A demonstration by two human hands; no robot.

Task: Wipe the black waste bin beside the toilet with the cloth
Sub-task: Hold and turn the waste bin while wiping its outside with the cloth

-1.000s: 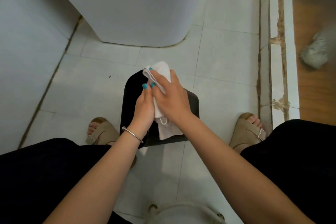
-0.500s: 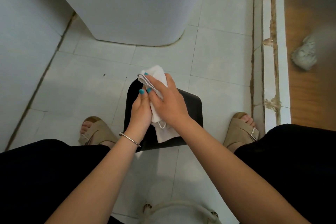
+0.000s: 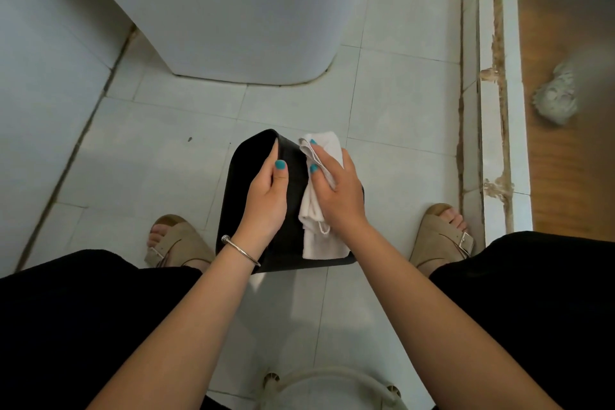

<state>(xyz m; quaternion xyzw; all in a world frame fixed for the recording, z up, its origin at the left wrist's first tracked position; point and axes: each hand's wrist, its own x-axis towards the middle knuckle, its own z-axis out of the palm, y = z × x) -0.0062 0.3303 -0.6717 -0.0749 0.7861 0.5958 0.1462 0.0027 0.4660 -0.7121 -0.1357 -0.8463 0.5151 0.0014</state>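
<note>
black bin (image 3: 263, 156): plastic, held between the person's knees above the tiled floor, in front of the toilet base; it looks tipped, though how far i cannot tell.
left hand (image 3: 266, 200): its grip is closed on the bin, thumb laid along the dark surface, the other fingers hidden round the far side; a thin metal bracelet (image 3: 240, 250) circles the wrist.
right hand (image 3: 336, 190): just beside the left, pressing the cloth against the bin, the grip closed on the cloth with the thumb under a fold and a finger on top.
cloth (image 3: 321, 243): white, folded, bunched under the right palm; one end pokes out past the fingertips, the other hangs down over the bin's near edge.
toilet base (image 3: 233, 27): white, rounded, at the top of the view, well apart from the bin.
floor (image 3: 149, 160): pale tiles with dark grout lines.
sandals (image 3: 181, 243): beige, one on each foot, either side of the bin.
door sill (image 3: 492, 110): white, chipped, running along the right side.
</note>
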